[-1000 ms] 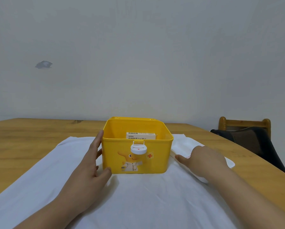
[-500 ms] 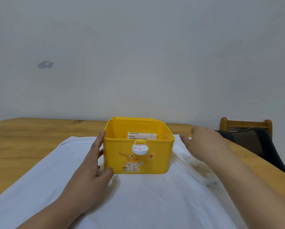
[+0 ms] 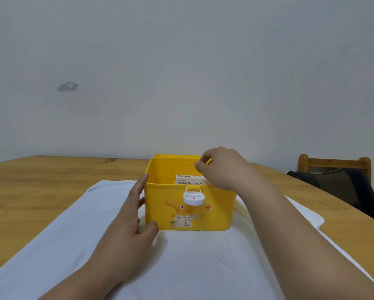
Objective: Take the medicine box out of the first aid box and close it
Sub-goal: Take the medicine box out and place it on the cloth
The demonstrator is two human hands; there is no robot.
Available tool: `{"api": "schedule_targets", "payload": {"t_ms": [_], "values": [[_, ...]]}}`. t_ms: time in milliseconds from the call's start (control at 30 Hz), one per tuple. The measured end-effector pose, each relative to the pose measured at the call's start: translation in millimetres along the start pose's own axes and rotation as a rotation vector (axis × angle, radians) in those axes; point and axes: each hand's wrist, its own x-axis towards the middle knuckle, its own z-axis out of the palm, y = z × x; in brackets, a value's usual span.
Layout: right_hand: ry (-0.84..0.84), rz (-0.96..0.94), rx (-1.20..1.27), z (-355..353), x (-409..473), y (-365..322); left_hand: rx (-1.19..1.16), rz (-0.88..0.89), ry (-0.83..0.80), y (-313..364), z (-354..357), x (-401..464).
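Observation:
The yellow first aid box stands open on a white cloth, with a white latch and a cartoon print on its front. A white medicine box with printed text stands upright inside it, partly hidden by the front wall. My left hand lies flat against the box's left side, thumb at the front corner. My right hand hovers over the right part of the opening, above the medicine box, fingers curled and holding nothing visible. The lid, white, lies on the cloth to the right, mostly behind my right forearm.
The cloth covers a wooden table whose right edge curves away. A wooden chair with dark fabric draped on it stands at the far right. A plain wall lies behind.
My right hand has lifted from the cloth at the right and swung left, over the box's opening. The left hand and the box stayed where they were.

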Motion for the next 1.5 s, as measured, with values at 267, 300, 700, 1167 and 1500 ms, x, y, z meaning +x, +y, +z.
{"api": "schedule_targets", "payload": {"t_ms": [267,300,700,1167,1500], "values": [[-0.375,-0.005,-0.383,12.3,12.9,-12.2,0.01,-0.005,0.006,0.1,0.4,0.3],[-0.415,-0.028,-0.399,12.4,13.9,-12.9,0.007,-0.004,0.006,0.4,0.3,0.5],[-0.515,-0.101,-0.357,13.5,11.5,-16.9,0.0,-0.005,-0.003,1.5,0.5,1.2],[-0.251,0.071,0.03,19.4,15.3,-3.3,0.005,0.0,-0.002,4.3,-0.5,-1.5],[-0.161,0.082,0.197,10.6,10.5,-0.5,0.0,-0.009,-0.012,2.6,-1.8,-0.4]]}}
